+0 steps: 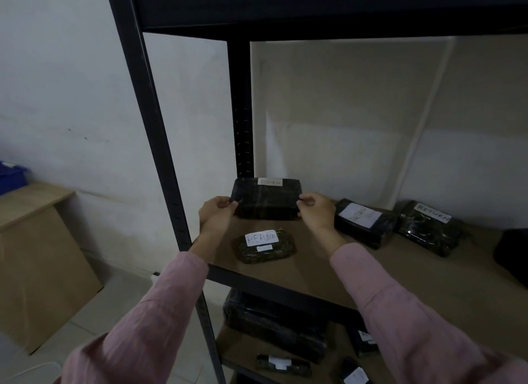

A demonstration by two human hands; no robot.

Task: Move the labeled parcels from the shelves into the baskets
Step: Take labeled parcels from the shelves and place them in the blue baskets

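Black plastic wraps the big parcel [267, 199] at the middle of the frame, lying flat near the back left of the brown shelf [385, 269], its white label at the far edge too blurred to read. Both hands grip it by its short ends: the left hand [217, 212] has its fingers [230, 204] closed on the left end, and the right hand [315, 209] has its fingers [305, 202] closed on the right end. Whether the parcel is lifted off the board or resting on it cannot be told. Pink sleeves [400, 306] run in from the lower edge of the frame.

Just below the hands, near the front edge of the shelf, lies a small parcel [264, 246] with a white label reading RETURN. To the right sit two more black parcels, one [364, 222] just beside the right hand and tilted, the other [430, 228] further right, labelled RETURN. A dark object at the right edge is cut off.

On the lower shelf [243, 346], bottom centre, lie more black parcels [274, 323], some with white labels. The black upright [154, 126] crosses the left half. At far left stands a brown cabinet [37, 255] with something blue [11, 176] on it.
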